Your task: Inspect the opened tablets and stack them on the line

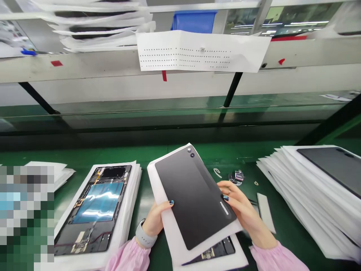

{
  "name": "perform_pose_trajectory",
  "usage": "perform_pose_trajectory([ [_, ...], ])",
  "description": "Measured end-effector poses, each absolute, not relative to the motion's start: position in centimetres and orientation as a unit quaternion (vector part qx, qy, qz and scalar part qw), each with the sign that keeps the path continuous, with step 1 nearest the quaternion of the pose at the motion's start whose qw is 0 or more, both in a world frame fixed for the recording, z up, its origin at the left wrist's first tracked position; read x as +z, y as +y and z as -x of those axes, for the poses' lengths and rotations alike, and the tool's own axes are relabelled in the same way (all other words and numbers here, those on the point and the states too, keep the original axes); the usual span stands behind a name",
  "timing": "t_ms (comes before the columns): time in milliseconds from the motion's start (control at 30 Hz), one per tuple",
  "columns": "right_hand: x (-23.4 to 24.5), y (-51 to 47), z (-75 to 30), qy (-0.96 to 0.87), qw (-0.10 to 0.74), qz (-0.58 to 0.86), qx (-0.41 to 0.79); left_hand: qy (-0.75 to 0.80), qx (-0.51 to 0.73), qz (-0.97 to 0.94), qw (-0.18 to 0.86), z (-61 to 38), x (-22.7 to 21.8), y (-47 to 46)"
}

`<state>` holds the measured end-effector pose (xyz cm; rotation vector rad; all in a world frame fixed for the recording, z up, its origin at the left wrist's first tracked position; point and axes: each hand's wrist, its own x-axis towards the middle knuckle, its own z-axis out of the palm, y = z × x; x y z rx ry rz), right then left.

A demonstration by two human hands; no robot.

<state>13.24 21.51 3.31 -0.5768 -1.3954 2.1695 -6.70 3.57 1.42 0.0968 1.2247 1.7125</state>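
My two hands hold up a tablet with a dark grey back (191, 195) and a double camera bump at its top corner, tilted and resting on a white foam sheet (169, 241). My left hand (156, 222) grips the sheet and tablet from below, with its thumb on the near edge. My right hand (239, 207) clasps the tablet's lower right side. To the left, an opened tablet with exposed circuitry and a shiny panel (93, 210) lies on a foam stack. Another circuit-side tablet (210, 254) shows beneath my hands, mostly hidden.
A tall stack of foam sheets (307, 195) with a dark tablet on top stands at right. A small metal part (236, 177) and a white strip (265, 212) lie on the green bench (180, 154). A pixelated patch (26, 210) covers the far left. A glass partition and hanging perforated paper (201, 51) stand behind.
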Motion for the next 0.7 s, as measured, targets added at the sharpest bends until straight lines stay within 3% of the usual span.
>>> perform_pose_trajectory([
  [533, 3.1, 21.8, -13.7, -0.600, 0.183, 0.155, 0.763, 0.522, 0.665, -0.066, 0.530, 6.7, 0.5, 2.9],
  [700, 3.6, 21.5, -13.3, -0.589, 0.191, 0.152, 0.770, 0.455, 0.682, -0.038, 0.571, 6.9, 1.2, 3.2],
])
